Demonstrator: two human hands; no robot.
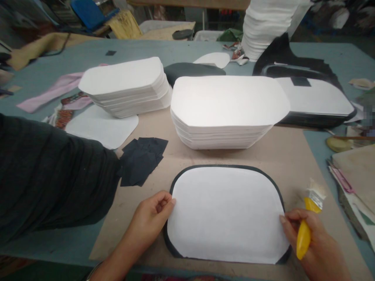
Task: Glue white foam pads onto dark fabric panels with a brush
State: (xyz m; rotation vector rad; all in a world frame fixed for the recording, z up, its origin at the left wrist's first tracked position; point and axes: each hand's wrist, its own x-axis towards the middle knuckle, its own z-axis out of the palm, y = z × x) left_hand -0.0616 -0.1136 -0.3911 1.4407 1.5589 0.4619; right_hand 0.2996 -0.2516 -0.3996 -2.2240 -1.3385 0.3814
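A white rounded panel [225, 214] lies flat in front of me over a slightly larger black piece [168, 238], whose dark border shows around the edge. My left hand [155, 210] pinches the left edge of the white panel between thumb and fingers. At the opposite edge, my right hand [313, 238] has its thumb and forefinger on the panel. That same hand also grips a paintbrush [304, 238] by its yellow handle, bristles pointing up and away. Beyond the left hand lies a loose pile of black squares [142, 160].
Behind the panel stands a tall stack of white panels [228, 101], with another white stack [125, 86] to its left. Black-edged panels [319, 97] are piled at the right. A large dark, creased cloth shape [52, 171] fills the left side. A brown board [117, 238] covers the worktable.
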